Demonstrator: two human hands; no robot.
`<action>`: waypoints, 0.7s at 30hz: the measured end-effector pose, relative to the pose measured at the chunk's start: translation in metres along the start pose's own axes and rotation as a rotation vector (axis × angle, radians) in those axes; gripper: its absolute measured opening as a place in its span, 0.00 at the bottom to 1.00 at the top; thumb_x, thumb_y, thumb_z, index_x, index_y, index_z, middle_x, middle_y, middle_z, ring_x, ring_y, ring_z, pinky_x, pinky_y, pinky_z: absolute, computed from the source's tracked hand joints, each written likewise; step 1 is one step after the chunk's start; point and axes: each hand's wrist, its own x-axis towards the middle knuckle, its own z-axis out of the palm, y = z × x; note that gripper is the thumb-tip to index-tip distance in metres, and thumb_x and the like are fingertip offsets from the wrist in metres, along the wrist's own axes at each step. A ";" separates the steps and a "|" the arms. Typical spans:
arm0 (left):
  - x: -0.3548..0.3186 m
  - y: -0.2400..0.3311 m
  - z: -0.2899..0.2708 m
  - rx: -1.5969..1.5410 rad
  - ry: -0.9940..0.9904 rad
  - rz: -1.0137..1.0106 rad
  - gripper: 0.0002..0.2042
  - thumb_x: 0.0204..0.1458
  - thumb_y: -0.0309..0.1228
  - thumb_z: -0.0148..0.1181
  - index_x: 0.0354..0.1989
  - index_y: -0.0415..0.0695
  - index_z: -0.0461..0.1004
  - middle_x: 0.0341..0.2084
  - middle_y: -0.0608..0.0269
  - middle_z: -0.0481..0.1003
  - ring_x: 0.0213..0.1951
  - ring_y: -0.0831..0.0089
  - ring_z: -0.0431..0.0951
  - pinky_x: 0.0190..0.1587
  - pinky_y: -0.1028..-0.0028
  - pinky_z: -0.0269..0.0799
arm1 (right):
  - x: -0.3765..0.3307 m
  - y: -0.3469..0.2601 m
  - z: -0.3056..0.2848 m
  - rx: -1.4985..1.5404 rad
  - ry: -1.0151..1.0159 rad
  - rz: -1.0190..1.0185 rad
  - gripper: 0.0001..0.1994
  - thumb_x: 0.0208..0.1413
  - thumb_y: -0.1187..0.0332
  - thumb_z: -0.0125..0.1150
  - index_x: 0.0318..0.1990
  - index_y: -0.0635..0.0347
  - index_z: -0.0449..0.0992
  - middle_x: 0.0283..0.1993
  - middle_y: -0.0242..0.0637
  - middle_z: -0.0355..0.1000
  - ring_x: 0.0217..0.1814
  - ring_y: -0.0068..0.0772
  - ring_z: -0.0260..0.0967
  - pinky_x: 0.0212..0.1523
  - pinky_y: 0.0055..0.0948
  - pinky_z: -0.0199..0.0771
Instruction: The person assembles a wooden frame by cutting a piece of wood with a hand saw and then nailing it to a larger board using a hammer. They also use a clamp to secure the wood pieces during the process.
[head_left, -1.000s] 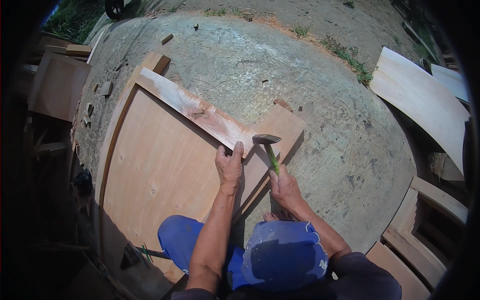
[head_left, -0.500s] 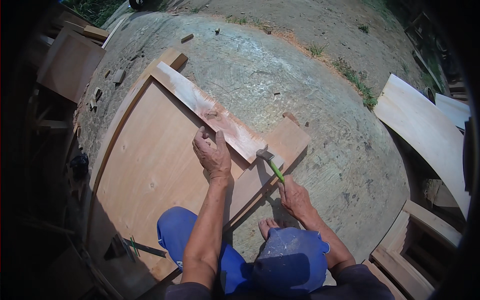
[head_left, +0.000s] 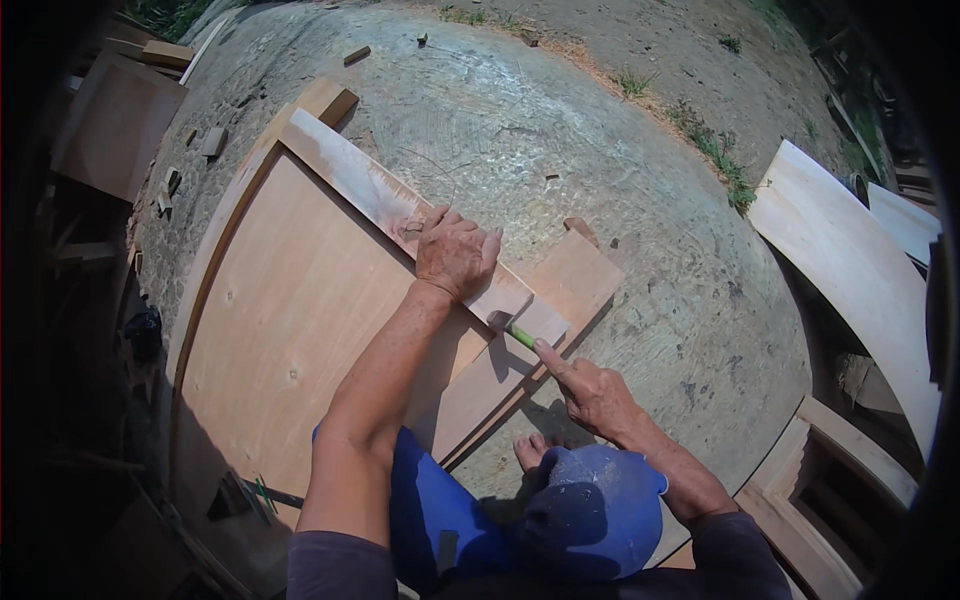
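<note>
Panel (head_left: pixel 290 330): flat on the concrete slab (head_left: pixel 640 230), before the person.
Plank (head_left: pixel 400 215): on the panel's far edge, running from upper left to lower right.
Left hand (head_left: pixel 455 255): flat on the plank.
Hammer (head_left: pixel 510 328): head on the plank's right end, just right of the left hand.
Right hand (head_left: pixel 595 395): on the hammer handle, right of the panel.
Boards (head_left: pixel 850 260): far right, off the slab.
Frame (head_left: pixel 830 490): lower right.
Offcuts (head_left: pixel 190 160): left of the panel.
</note>
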 end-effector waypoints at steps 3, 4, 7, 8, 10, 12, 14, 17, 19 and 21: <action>0.004 -0.002 -0.002 -0.001 -0.080 0.006 0.20 0.59 0.41 0.49 0.21 0.45 0.81 0.25 0.62 0.81 0.38 0.61 0.77 0.60 0.58 0.60 | -0.004 -0.009 -0.016 -0.019 0.047 -0.109 0.43 0.50 0.77 0.60 0.74 0.33 0.55 0.26 0.39 0.65 0.23 0.43 0.70 0.23 0.42 0.75; 0.006 -0.003 0.000 0.007 -0.109 -0.001 0.20 0.59 0.41 0.49 0.22 0.45 0.82 0.26 0.61 0.81 0.39 0.62 0.77 0.61 0.59 0.59 | -0.003 -0.003 -0.012 -0.052 0.053 -0.065 0.43 0.50 0.77 0.60 0.74 0.33 0.55 0.26 0.39 0.65 0.23 0.43 0.70 0.23 0.41 0.75; 0.010 -0.004 0.004 0.038 -0.175 -0.004 0.22 0.60 0.43 0.48 0.24 0.43 0.84 0.26 0.59 0.81 0.41 0.62 0.77 0.62 0.60 0.58 | 0.001 0.010 -0.004 -0.100 0.055 0.026 0.42 0.51 0.76 0.60 0.74 0.33 0.55 0.26 0.39 0.65 0.22 0.42 0.70 0.23 0.40 0.74; 0.006 -0.003 0.003 0.051 -0.185 -0.002 0.22 0.59 0.43 0.48 0.25 0.43 0.84 0.26 0.59 0.81 0.41 0.62 0.77 0.62 0.60 0.58 | 0.002 0.008 -0.006 -0.083 0.034 0.027 0.43 0.51 0.76 0.60 0.74 0.33 0.55 0.26 0.38 0.65 0.22 0.41 0.70 0.23 0.40 0.74; 0.007 -0.005 0.003 0.087 -0.228 -0.012 0.22 0.59 0.43 0.47 0.25 0.42 0.84 0.27 0.58 0.81 0.41 0.61 0.77 0.61 0.60 0.58 | 0.003 0.004 -0.010 -0.049 0.071 -0.032 0.43 0.50 0.77 0.61 0.75 0.32 0.54 0.26 0.38 0.65 0.22 0.41 0.70 0.22 0.40 0.74; 0.010 -0.002 0.000 0.121 -0.295 -0.033 0.23 0.59 0.44 0.46 0.25 0.42 0.84 0.28 0.56 0.82 0.42 0.61 0.77 0.61 0.60 0.58 | -0.003 0.000 -0.016 -0.023 0.177 -0.140 0.45 0.50 0.77 0.61 0.75 0.32 0.53 0.26 0.38 0.65 0.22 0.41 0.69 0.22 0.40 0.74; 0.014 -0.004 0.003 0.153 -0.308 -0.019 0.23 0.60 0.43 0.46 0.24 0.43 0.83 0.28 0.58 0.82 0.42 0.61 0.77 0.60 0.59 0.59 | 0.007 0.013 -0.005 -0.095 0.104 -0.030 0.45 0.49 0.78 0.61 0.75 0.31 0.53 0.26 0.38 0.65 0.22 0.40 0.69 0.22 0.39 0.74; 0.022 -0.008 0.004 0.171 -0.282 -0.003 0.23 0.61 0.43 0.45 0.24 0.43 0.83 0.28 0.58 0.81 0.42 0.61 0.77 0.60 0.58 0.59 | 0.014 0.012 -0.015 -0.068 0.091 0.000 0.46 0.48 0.77 0.62 0.75 0.30 0.53 0.26 0.38 0.66 0.22 0.41 0.70 0.22 0.40 0.74; 0.014 -0.007 0.004 0.167 -0.314 -0.005 0.24 0.61 0.43 0.44 0.24 0.42 0.83 0.28 0.57 0.81 0.43 0.60 0.77 0.60 0.58 0.59 | 0.004 0.002 -0.015 -0.018 0.122 -0.047 0.46 0.49 0.76 0.62 0.75 0.29 0.52 0.26 0.39 0.66 0.22 0.41 0.70 0.22 0.40 0.74; 0.013 0.001 0.001 0.178 -0.362 -0.025 0.24 0.61 0.43 0.44 0.24 0.42 0.83 0.29 0.57 0.81 0.43 0.60 0.77 0.60 0.58 0.59 | -0.009 0.002 -0.015 -0.012 0.187 -0.149 0.46 0.49 0.76 0.62 0.75 0.28 0.52 0.26 0.40 0.67 0.23 0.42 0.71 0.23 0.42 0.75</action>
